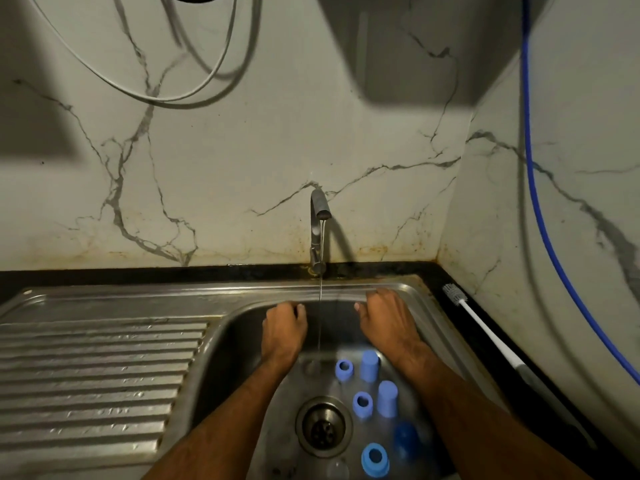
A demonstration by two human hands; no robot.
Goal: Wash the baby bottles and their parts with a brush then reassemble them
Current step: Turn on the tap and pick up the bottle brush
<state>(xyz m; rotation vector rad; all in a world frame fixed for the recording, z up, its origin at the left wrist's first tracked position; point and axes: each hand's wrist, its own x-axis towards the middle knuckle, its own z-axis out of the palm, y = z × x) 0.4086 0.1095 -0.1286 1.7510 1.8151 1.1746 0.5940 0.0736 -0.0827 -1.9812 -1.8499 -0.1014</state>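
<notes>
Both hands empty over the sink, tap running, nothing picked up yet.

Left hand (284, 323) and right hand (384, 315), fingers loosely curled, flank the thin stream from the tap (320, 209), likely wetting up first. 3 blue collars, e.g. (344, 370), and 2 blue caps, e.g. (369, 366), smooth plastic, sit in the steel sink (242, 327) near the drain (323, 426). Bristle-tipped brush (485, 327) lies on the black counter, right of the sink.
</notes>
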